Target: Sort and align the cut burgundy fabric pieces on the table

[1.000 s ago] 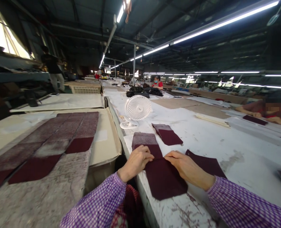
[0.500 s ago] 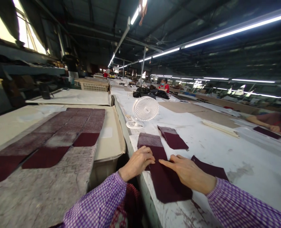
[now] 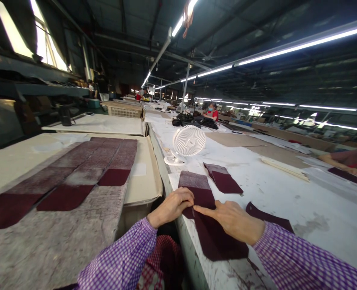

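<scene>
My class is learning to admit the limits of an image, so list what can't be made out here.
All in the head view:
- Whether the left hand grips the maroon piece: its own fingers hide the contact.
- The right hand's curled fingertips: hidden beneath it.
- The near end of the dark piece on the right: covered by the purple checked sleeve.
- Lettering on the white fan: too small.

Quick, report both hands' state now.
Left hand: closed, pinching the maroon fabric.
Right hand: index finger extended onto it; thumb hidden, so grip can't be told.
</scene>
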`<state>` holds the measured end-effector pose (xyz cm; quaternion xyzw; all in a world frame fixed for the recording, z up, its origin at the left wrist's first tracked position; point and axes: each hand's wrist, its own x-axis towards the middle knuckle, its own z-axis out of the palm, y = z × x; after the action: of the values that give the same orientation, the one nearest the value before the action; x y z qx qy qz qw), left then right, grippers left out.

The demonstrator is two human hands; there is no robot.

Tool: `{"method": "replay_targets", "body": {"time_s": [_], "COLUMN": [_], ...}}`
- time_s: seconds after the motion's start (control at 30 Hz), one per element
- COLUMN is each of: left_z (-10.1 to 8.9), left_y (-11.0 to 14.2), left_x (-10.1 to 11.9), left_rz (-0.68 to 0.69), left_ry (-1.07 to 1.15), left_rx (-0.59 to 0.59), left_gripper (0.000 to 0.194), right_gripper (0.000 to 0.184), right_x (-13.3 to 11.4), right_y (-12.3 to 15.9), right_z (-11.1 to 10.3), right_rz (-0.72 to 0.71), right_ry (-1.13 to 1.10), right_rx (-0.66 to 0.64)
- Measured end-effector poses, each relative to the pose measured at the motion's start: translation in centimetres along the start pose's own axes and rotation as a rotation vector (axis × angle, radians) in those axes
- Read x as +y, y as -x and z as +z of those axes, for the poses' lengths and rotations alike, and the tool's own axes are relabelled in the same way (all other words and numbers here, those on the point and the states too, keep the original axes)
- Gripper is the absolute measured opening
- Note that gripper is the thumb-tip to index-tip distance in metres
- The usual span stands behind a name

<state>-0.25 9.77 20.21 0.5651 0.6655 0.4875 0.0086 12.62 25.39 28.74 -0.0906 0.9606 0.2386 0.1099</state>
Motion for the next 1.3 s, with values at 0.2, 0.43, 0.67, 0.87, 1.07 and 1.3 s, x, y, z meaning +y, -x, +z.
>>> {"method": "replay_targets", "body": {"time_s": [0.2, 0.43, 0.67, 0.87, 1.07, 1.3], "left_z": [0.6, 1.3, 1.5, 1.7, 1.1, 0.3], "left_y": [0.2, 0.0, 0.1, 0.0, -0.4, 0.3], "left_x": [0.0, 1.6, 1.6, 1.0, 1.3, 1.6], "left_rz": [-0.07, -0.17, -0.211, -0.216, -0.25, -0.313], "left_ry": [0.019, 0.011, 0.049, 0.136, 0.369, 0.79], "left_rx": [0.055, 0.092, 0.083, 0.1, 0.126, 0.173], "left_gripper": [0.012, 0.012, 0.012, 0.006, 0.012, 0.033], "right_gripper": [0.074, 0.034, 0.016, 0.021, 0.035, 0.035], "right_x": [0.3, 1.6, 3.0, 3.8, 3.9, 3.0], "right_y": [0.3, 0.2, 0.2, 0.4, 0.6, 1.1], "right_z": [1.1, 3.0, 4.3, 3.5, 3.1, 2.0], "right_rz": [0.059, 0.219, 0.201, 0.175, 0.177, 0.213], "right_ry": [-0.052, -0.323, -0.695, -0.995, -1.265, -1.667], "right_rx": [0.026, 0.145, 0.173, 0.2, 0.166, 0.078]}}
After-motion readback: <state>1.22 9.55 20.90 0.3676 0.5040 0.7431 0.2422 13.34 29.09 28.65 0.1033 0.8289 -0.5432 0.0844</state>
